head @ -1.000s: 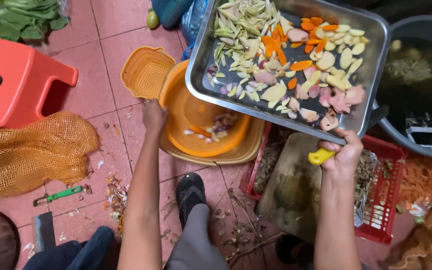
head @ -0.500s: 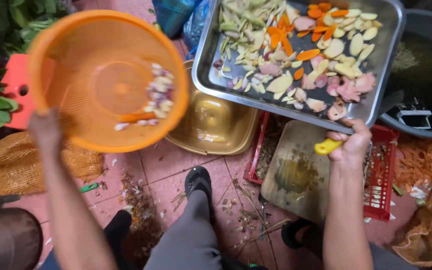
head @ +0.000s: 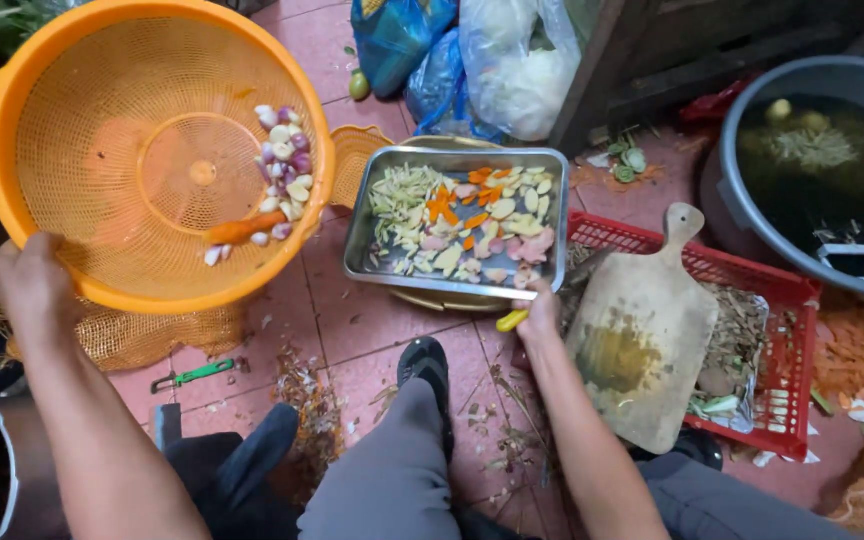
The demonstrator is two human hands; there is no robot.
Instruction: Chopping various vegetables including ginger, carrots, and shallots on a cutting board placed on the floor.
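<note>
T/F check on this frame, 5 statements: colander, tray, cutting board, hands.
1. The left hand holds the orange colander by its rim, tilted up. True.
2. The colander is empty. False: peeled shallots and a carrot piece lie in it.
3. The right hand grips the near edge of the metal tray of cut vegetables. True; a yellow handle also shows in that hand.
4. The wooden cutting board lies flat on the tiled floor. False: it rests on the red crate.
5. The grey tub at right is dry. False: it holds dark water with bits floating.
</note>
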